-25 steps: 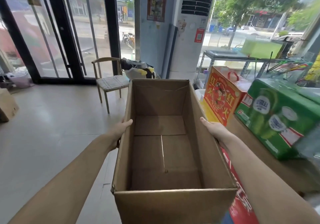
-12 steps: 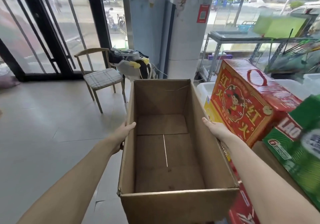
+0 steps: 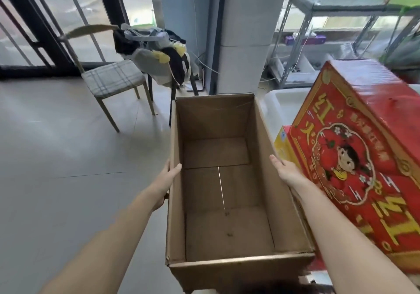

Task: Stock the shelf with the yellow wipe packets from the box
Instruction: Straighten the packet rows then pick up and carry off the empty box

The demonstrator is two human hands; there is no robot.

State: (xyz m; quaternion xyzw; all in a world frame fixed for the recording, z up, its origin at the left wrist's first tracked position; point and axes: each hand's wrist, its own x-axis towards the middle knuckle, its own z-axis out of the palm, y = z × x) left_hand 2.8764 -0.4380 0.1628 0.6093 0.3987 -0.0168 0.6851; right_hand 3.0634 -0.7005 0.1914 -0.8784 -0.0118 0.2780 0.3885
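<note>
I hold a brown cardboard box [image 3: 261,148] out in front of me, its top open. Inside I see only the bare cardboard bottom, with no yellow wipe packets in view. My left hand [image 3: 169,175] grips the left wall, thumb hooked over the rim and fingers on the outside. On the right wall, my right hand [image 3: 286,171] holds the box with the thumb along the rim; its fingers are hidden behind the wall. No shelf for the packets is in sight.
A large red printed carton [image 3: 354,157] leans close against my right forearm, with a yellow box [image 3: 281,143] behind it. A chair with a checked seat [image 3: 113,80] and a second chair draped with clothes [image 3: 163,61] stand ahead on the grey tiled floor. A metal rack [image 3: 302,43] stands far right.
The view has dropped and moved forward. The chairs and red carton are nearer, and the green carton has left the frame. Both hands keep the same hold on the box.
</note>
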